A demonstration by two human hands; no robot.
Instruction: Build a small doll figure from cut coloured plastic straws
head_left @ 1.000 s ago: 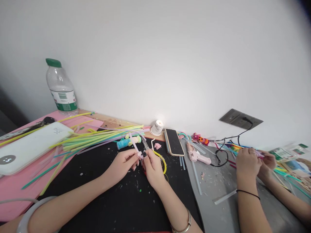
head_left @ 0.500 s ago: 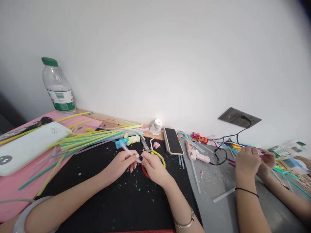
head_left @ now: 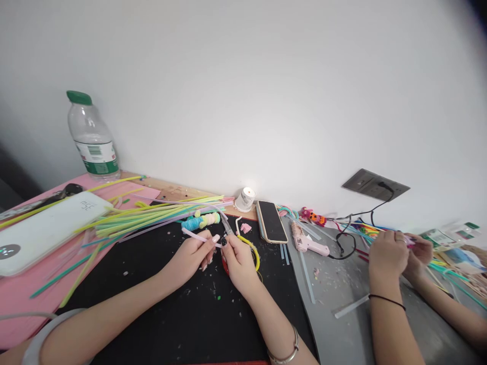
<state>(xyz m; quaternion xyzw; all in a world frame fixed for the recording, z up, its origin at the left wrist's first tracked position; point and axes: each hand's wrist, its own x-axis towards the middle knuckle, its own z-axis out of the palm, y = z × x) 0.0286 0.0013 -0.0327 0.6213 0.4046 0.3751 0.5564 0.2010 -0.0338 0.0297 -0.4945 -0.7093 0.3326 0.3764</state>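
My left hand (head_left: pixel 192 256) and my right hand (head_left: pixel 239 258) meet over a black mat (head_left: pixel 182 314). The left hand's fingers are pinched on a pale pink straw (head_left: pixel 196 237) that sticks out to the upper left. My right hand is closed around small scissors (head_left: pixel 227 229), whose blades point up and away; a red handle shows under the fingers. A yellow pipe cleaner (head_left: pixel 251 248) curls beside the right hand. A blue, yellow and green coiled piece (head_left: pixel 200 221) lies just beyond the hands.
A bundle of coloured straws (head_left: pixel 144 215), a white power bank (head_left: pixel 45 228) and a plastic bottle (head_left: pixel 93 139) are at left. A lit candle (head_left: pixel 244 198), phone (head_left: pixel 271 221) and pink glue gun (head_left: pixel 306 241) lie centre-right. Another person's hands (head_left: pixel 399 253) work at right.
The pink straw swung from pointing up and away to pointing left. My two hands shifted slightly but stayed pressed together. The other person's hands kept working in place.
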